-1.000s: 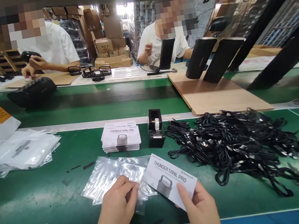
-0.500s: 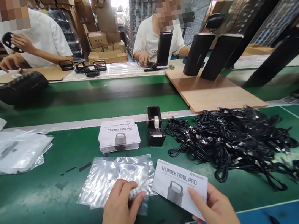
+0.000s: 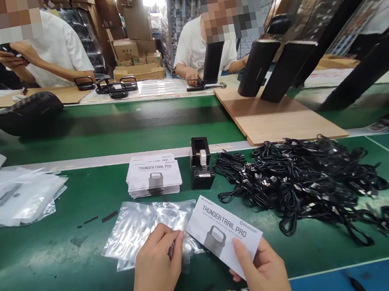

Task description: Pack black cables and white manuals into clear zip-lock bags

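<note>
My right hand grips a printed manual by its lower right corner, thumb on top; the cover reads THUNDER TRAIL PRO. The manual is tilted, its left edge beside the clear plastic bags that lie overlapping on the green bench. Over those bags my left hand is closed, thumb and fingers pinched at the edge of a clear bag. How much of the bag is between the fingertips is partly hidden. Behind the bags stands a stack of the same manuals.
A black tape dispenser stands right of the stack. Tangled black cables cover the bench's right side. Packed bags lie at left. Beyond, black speakers stand on a wooden board. Two co-workers in white shirts sit opposite.
My left thumb and fingers have closed together into a pinch. My right hand has brought the manual left and slightly up, toward the bags.
</note>
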Motion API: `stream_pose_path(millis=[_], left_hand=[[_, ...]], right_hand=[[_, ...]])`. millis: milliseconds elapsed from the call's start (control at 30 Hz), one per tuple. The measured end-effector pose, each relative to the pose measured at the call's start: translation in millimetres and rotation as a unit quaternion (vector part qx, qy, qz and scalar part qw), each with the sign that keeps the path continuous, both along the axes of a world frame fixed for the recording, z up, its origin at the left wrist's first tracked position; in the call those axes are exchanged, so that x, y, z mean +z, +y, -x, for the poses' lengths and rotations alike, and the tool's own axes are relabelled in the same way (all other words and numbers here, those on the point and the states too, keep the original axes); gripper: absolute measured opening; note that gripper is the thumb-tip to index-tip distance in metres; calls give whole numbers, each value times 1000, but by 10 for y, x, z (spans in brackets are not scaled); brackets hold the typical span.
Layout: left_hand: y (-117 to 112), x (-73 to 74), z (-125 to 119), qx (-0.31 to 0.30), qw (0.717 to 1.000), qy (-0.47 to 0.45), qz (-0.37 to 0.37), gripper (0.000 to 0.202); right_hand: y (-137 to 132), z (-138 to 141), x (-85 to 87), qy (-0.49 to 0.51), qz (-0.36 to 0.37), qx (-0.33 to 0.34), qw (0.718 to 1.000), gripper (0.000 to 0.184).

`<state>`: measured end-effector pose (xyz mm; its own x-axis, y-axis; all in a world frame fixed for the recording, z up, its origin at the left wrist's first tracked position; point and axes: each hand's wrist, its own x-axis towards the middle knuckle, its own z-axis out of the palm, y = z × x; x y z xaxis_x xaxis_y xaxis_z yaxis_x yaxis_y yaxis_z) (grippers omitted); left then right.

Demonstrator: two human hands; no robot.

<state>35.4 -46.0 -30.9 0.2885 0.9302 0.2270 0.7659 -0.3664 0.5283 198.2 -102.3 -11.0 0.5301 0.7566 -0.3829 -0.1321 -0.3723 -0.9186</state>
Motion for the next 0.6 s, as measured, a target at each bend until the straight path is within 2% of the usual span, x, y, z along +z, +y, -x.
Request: stream_pose_path(millis=[300, 600], left_hand=[[-23, 6, -41, -10, 1000, 16, -5, 26], [-57, -12, -53, -12, 999, 32, -12, 28]], right_hand=[[-68, 8, 22, -27, -4, -23, 999, 48], [-125, 50, -118, -42, -7, -7, 999, 48]])
